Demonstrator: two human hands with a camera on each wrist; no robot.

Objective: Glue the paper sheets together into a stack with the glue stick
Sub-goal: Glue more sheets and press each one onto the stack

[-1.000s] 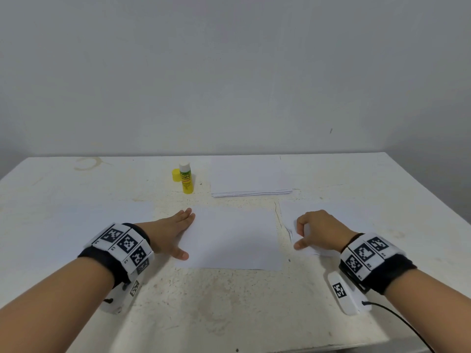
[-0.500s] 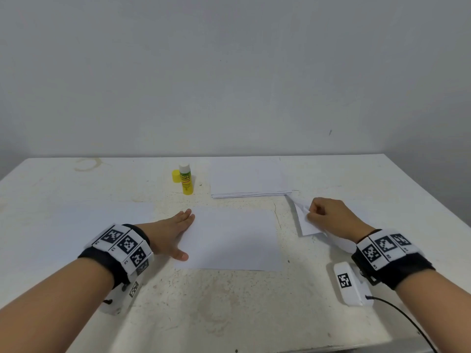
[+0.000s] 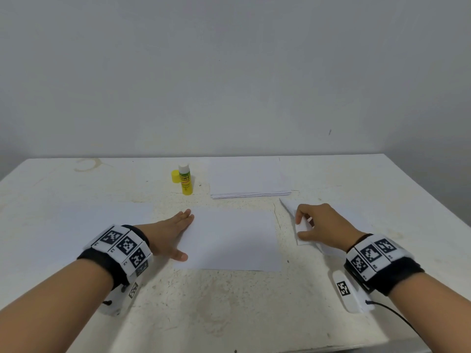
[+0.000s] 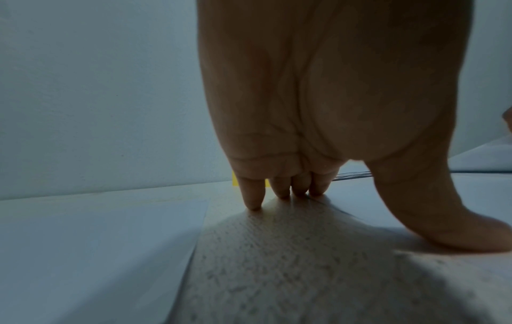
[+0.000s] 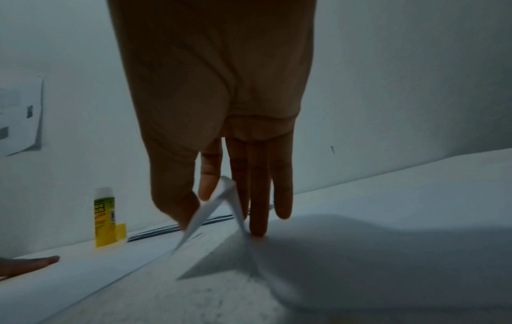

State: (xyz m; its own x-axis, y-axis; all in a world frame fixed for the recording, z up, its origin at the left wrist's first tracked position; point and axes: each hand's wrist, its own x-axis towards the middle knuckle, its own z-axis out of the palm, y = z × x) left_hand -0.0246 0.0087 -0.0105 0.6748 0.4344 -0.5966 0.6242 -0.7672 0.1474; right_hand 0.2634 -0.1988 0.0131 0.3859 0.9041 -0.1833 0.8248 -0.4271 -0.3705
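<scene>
Head view: a person's left hand (image 3: 170,238) lies flat, fingers straight, on the centre sheet (image 3: 234,240) while the right hand (image 3: 322,225) pinches a lifted sheet (image 3: 302,226) beside it. Judging by this, little gluing is done. The uncapped glue stick (image 3: 185,179) stands by its cap (image 3: 174,176), left of the paper stack (image 3: 248,179); nothing blocks it.

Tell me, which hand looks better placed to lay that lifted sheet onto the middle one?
Probably the right hand: it already pinches the lifted sheet by its edge, just right of the middle sheet. The left hand lies flat, fingers on that middle sheet's left edge, seemingly steadying it.
</scene>
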